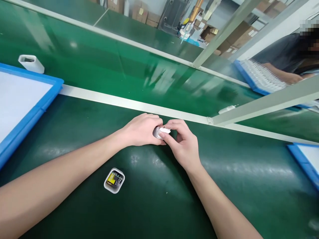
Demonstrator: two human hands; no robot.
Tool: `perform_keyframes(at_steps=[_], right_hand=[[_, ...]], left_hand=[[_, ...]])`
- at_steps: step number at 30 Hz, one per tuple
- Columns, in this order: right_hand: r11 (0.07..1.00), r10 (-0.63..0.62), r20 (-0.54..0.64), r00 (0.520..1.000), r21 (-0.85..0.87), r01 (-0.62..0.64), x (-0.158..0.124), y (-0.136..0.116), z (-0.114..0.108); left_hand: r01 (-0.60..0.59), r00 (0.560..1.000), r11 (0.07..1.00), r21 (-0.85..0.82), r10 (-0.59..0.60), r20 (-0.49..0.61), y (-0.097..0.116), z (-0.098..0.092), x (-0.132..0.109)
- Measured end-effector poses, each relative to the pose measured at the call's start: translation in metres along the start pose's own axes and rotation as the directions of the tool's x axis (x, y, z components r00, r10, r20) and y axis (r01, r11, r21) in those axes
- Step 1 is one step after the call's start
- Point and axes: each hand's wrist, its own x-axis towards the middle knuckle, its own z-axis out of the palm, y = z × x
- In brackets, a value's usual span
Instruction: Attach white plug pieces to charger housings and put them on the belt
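Both my hands meet over the dark green work surface (159,199) near the white rail (124,103). My left hand (142,130) is closed around a small white charger housing (158,132). My right hand (183,142) pinches a white plug cap (164,130) against the open end of that housing. A second open white housing (114,180) with yellow and dark parts inside lies on the surface below my left wrist, untouched.
A blue-framed white tray (30,109) sits at the left, another blue tray (305,161) at the right edge. A white housing (31,63) and a small white part (227,109) rest on the green belt. A co-worker's arm (281,74) rests by a tray of white parts (261,78).
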Motion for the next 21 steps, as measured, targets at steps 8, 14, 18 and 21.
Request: perform_keyframes(at_steps=[8, 14, 18, 21], right_hand=[[1.0, 0.023, 0.087, 0.996, -0.012, -0.022, 0.0083, -0.0023, -0.0099], [1.0, -0.007, 0.111, 0.994, -0.003, 0.007, 0.0099, -0.0016, -0.0087], [0.999, -0.051, 0.121, 0.991, -0.008, 0.052, 0.0104, -0.0029, -0.0079], [0.998, -0.062, 0.092, 0.994, -0.011, 0.064, 0.0101, -0.0002, -0.0059]], left_hand=[[-0.032, 0.999, 0.999, -0.026, 0.032, -0.013, -0.0031, 0.0011, 0.0003], [-0.033, 0.999, 0.999, -0.033, 0.033, -0.012, -0.0058, 0.0021, 0.0017], [-0.039, 0.999, 0.998, -0.059, 0.038, -0.018, -0.0073, 0.0026, 0.0028], [-0.046, 0.999, 0.995, -0.084, 0.044, -0.021, -0.0086, 0.0024, 0.0022]])
